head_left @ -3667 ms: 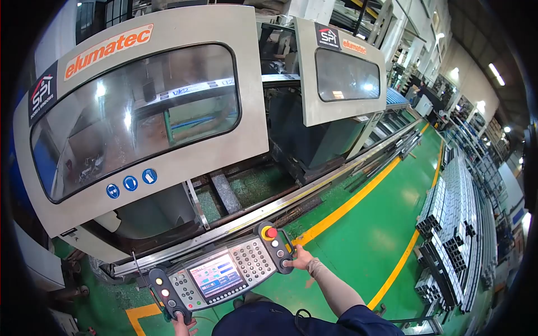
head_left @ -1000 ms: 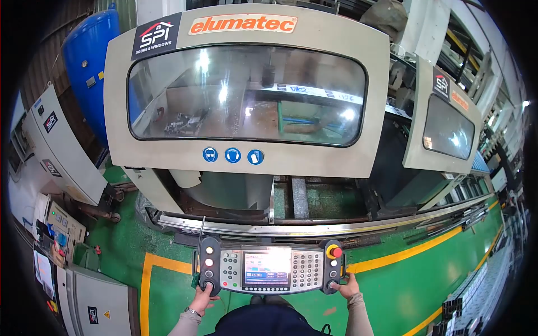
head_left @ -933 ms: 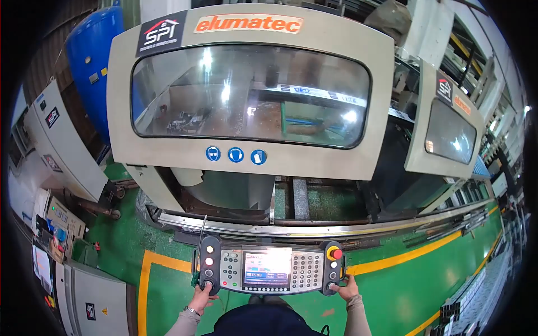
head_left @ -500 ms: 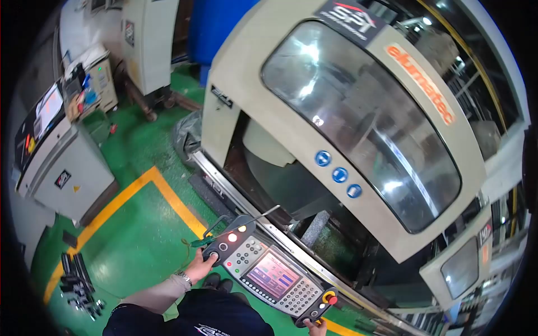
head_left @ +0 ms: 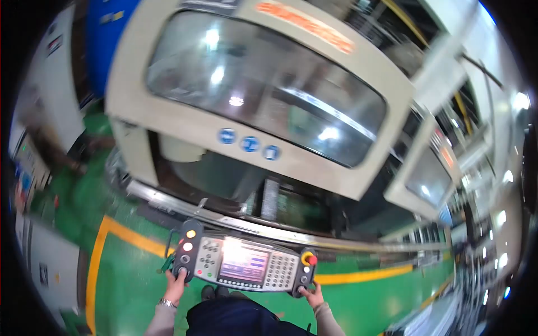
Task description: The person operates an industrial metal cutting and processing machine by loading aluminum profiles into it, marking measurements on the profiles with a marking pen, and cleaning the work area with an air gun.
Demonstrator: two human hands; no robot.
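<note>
A machine control panel (head_left: 259, 244) with a lit screen (head_left: 242, 264) and rows of keys stands in front of me. My left hand (head_left: 175, 288) grips its left end, thumb on a round black button. My right hand (head_left: 311, 295) is closed around the lower right end, its thumb at another round button below the red emergency stop knob (head_left: 312, 260). The fingers under the panel are partly hidden. Lamps glow yellow and whitish on the left end. A green-handled tool (head_left: 168, 263) rests beside that end, mostly hidden.
Behind the panel stands a large beige machine with a windowed hood (head_left: 358, 182). A metal rail (head_left: 224, 224) runs along its front. Yellow lines (head_left: 364, 277) mark the green floor. A grey cabinet (head_left: 53, 269) stands left, and long profiles (head_left: 428, 313) lie at lower right.
My view has turned right and levelled, so the machine and panel appear further left and less tilted. Both hands stay on the panel; the right hand shows more fully.
</note>
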